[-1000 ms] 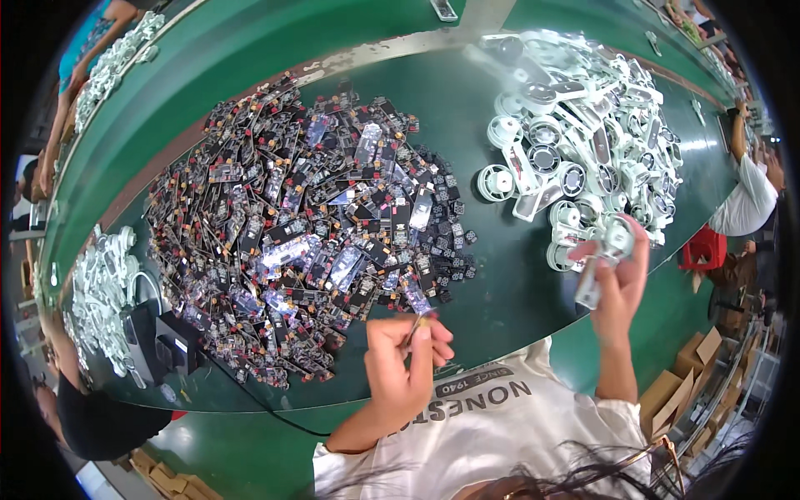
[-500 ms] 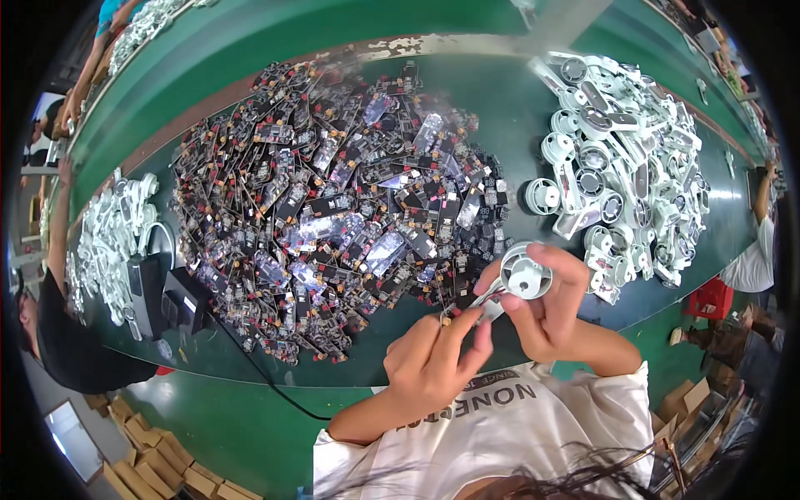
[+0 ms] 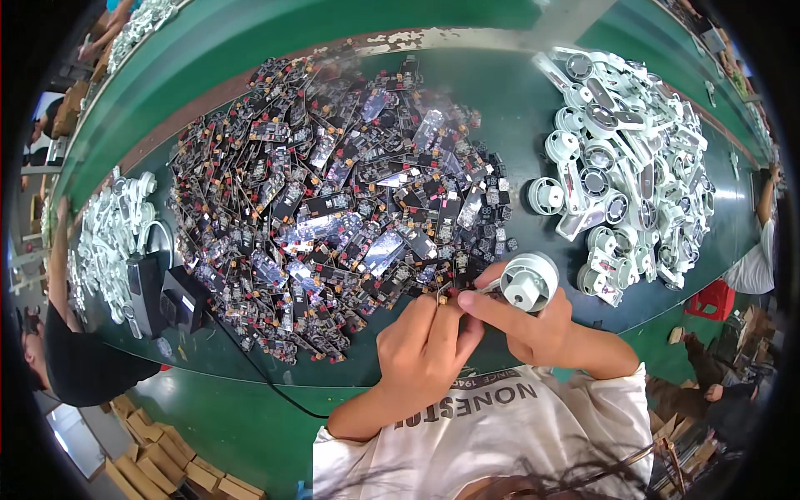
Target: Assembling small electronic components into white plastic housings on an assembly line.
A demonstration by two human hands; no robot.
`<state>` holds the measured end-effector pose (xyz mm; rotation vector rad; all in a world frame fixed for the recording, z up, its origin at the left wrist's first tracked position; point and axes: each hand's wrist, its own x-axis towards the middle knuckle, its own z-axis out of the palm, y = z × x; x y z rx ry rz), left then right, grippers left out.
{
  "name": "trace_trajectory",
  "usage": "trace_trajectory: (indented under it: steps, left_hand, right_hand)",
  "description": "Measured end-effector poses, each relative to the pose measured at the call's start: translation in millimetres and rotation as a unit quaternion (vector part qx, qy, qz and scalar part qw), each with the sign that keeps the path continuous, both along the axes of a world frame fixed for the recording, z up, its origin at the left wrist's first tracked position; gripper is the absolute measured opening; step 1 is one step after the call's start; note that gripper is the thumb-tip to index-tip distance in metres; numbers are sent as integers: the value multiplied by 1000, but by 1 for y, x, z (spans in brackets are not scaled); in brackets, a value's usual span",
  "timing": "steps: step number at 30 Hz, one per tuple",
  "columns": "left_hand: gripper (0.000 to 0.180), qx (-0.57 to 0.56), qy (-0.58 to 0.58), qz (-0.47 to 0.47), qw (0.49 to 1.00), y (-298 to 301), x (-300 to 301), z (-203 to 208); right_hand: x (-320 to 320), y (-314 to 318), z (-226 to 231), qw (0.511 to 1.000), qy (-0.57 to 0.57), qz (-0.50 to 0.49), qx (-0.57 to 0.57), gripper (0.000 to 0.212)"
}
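My right hand (image 3: 533, 325) is closed round a white handheld fan housing (image 3: 530, 282), its round head facing up and its handle pointing left, mostly covered by my fingers. My right index finger reaches across to my left fingertips. My left hand (image 3: 423, 346) is closed in a pinch at the handle's end, on what looks like a small circuit board (image 3: 447, 295); my fingers hide most of it. Just beyond both hands spreads a large heap of dark circuit boards (image 3: 325, 204) with red and orange bits. Several small black parts (image 3: 493, 237) lie at its right edge.
White fan housings (image 3: 621, 171) are piled on the right of the green table (image 3: 508, 100). More white parts (image 3: 112, 237) lie at the left, beside a black box-shaped device (image 3: 183, 300) with a cable. A person in black (image 3: 92, 354) sits at the left. Cardboard boxes (image 3: 167, 458) stand on the floor.
The fan housing has tilted and shifted slightly right and toward me. My right index finger has come down from the fan head to the handle end, close to my left fingertips.
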<state>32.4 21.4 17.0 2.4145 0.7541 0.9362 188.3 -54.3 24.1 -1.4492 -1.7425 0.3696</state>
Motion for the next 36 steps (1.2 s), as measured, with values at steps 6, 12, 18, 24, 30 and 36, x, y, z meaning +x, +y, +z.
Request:
trace_trajectory:
  steps: [6, 12, 18, 24, 30, 36]
  left_hand:
    - [21, 42, 43, -18, 998, -1, 2, 5]
    - [21, -66, -15, 21, 997, 6, -3, 7]
    - [22, -189, -52, -49, 979, 10, -16, 9]
    - [24, -357, -70, -136, 921, 14, -28, 7]
    - [28, -402, -160, 25, 901, -14, -13, 6]
    - [13, -351, -121, 23, 928, -17, -15, -1]
  right_hand:
    - [-3, 2, -3, 1000, 14, -14, 1, 53]
    - [-6, -2, 0, 997, -54, -49, 0, 40]
    - [-2, -3, -1, 988, 128, -42, -71, 19]
    - [6, 2, 5, 963, 239, -53, -110, 9]
    - [-12, 5, 3, 966, 249, -41, -54, 12]
    - [-19, 0, -1, 979, 178, -91, -36, 16]
